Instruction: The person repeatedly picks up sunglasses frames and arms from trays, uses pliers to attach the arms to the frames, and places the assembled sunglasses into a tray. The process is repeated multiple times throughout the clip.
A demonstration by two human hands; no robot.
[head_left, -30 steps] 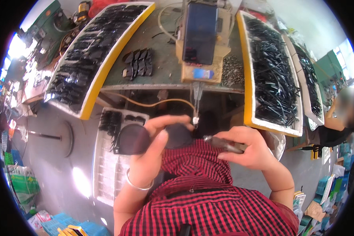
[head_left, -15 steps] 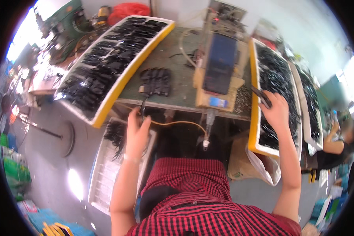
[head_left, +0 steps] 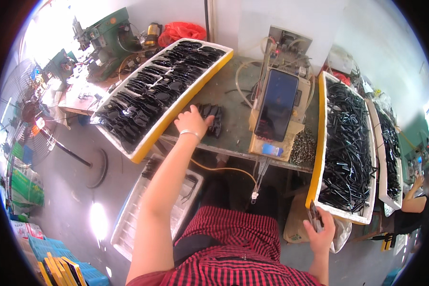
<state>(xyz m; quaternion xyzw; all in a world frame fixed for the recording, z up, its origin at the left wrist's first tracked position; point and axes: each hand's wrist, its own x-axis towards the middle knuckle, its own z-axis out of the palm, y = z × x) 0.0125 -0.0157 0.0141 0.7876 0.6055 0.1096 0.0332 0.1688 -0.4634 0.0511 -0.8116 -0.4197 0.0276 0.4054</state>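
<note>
My left hand (head_left: 194, 122) is at the near left of the bench, its fingers apart, beside a short row of black sunglasses (head_left: 214, 119). The thumb reaches to the edge of that row; whether it touches is unclear. My right hand (head_left: 322, 231) is closed on a pair of grey metal pliers (head_left: 314, 217), held by the near corner of the right white foam tray (head_left: 345, 215). Many thin black glasses temples (head_left: 348, 148) lie jumbled in this tray. At the left, a long yellow-sided foam tray (head_left: 176, 110) carries rows of black sunglasses (head_left: 152, 88).
A bench machine (head_left: 288, 55) with a dark phone-like screen (head_left: 277, 105) stands mid-bench, small metal parts (head_left: 304, 145) beside it. A white tray (head_left: 128, 229) sits low on the left; a fan (head_left: 31, 114) stands further left. Another person (head_left: 414, 205) is at far right.
My left hand has moved forward to the sunglasses row, and the dark piece it held no longer shows in it. My right hand has drawn back from the temples tray with the pliers.
</note>
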